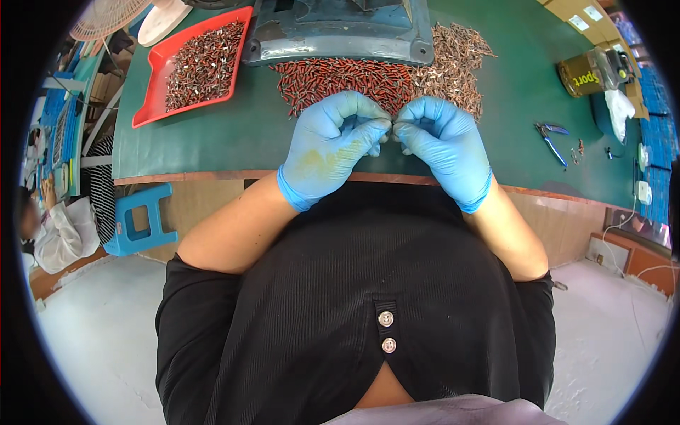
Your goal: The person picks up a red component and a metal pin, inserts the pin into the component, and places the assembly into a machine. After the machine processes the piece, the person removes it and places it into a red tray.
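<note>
Both hands are in blue gloves and pulled together right at the near edge of the green table [234, 134]. The left hand [333, 145] is curled almost closed, fingertips pinched in toward the right hand [439, 142], which is curled the same way, so the two sets of fingertips meet in the middle. Whatever they're pinching is too small and too covered by the gloves to make out, so I can't tell what's actually in there. Just beyond the knuckles is a big loose heap of small red parts [347, 78], spreading past the right hand into a pile of bare metal pieces [457, 64]. Behind that heap sits the grey-blue machine base [340, 35]. Off past the left hand, well apart, there's a red tray [152, 95] full of more of the small red-and-metal pieces. Way out to the side of the right hand lie blue-handled pliers [551, 138], and further back a brownish jar [584, 71].
</note>
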